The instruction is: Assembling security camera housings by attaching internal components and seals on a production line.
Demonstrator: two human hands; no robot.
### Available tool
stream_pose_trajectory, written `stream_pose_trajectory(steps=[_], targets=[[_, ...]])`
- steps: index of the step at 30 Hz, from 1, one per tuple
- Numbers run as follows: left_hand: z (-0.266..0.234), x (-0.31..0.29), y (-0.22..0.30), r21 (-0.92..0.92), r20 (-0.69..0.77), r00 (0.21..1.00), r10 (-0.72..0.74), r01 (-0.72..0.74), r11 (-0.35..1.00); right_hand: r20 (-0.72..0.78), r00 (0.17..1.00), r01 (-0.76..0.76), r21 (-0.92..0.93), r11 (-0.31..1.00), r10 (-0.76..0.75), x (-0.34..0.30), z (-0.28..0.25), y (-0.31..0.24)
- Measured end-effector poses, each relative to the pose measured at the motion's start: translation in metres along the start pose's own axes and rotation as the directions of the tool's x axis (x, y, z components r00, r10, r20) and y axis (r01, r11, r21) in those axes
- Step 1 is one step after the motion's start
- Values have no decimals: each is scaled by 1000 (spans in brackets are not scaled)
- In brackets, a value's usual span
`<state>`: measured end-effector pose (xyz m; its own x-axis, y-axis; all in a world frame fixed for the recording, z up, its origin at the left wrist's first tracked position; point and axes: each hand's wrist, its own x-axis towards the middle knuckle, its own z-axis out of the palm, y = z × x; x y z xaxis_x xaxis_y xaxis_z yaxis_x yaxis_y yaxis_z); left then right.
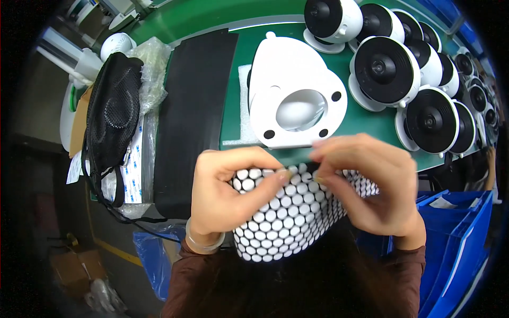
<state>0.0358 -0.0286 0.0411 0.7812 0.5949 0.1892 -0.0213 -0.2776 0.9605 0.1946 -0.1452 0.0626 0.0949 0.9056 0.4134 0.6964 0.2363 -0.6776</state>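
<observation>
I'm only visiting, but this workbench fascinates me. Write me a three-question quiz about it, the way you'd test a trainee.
1. True or false: the black strip lies to the left of the white housing.
2. How many round black pads show on the white housing?
3. What is the left hand pinching between thumb and forefinger?

Key:
1. True.
2. Three.
3. The edge of a sheet of white dots.
</observation>
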Motion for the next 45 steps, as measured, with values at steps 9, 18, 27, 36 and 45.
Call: stream_pose_trajectory(steps=[9,18,27,36,45], targets=[[0,5,-13,-48,-83,993,-79,75,996,-300,948,83,-86,993,-106,52,16,12],[3,8,-22,-109,-92,995,-31,21,994,-323,932,92,-223,970,-163,54,21,11],[-1,7,-23,-36,-89,996,-23,20,999,-304,943,58,-247,967,-134,55,25,11],[-5,-3,-17,-29,-109,994,-7,4,1000,310,934,-114,-214,970,178,103,-22,-2],[-28,-18,-17,-36,-149,985,-87,82,996,221,945,-117,-463,879,242,139,-10,20]])
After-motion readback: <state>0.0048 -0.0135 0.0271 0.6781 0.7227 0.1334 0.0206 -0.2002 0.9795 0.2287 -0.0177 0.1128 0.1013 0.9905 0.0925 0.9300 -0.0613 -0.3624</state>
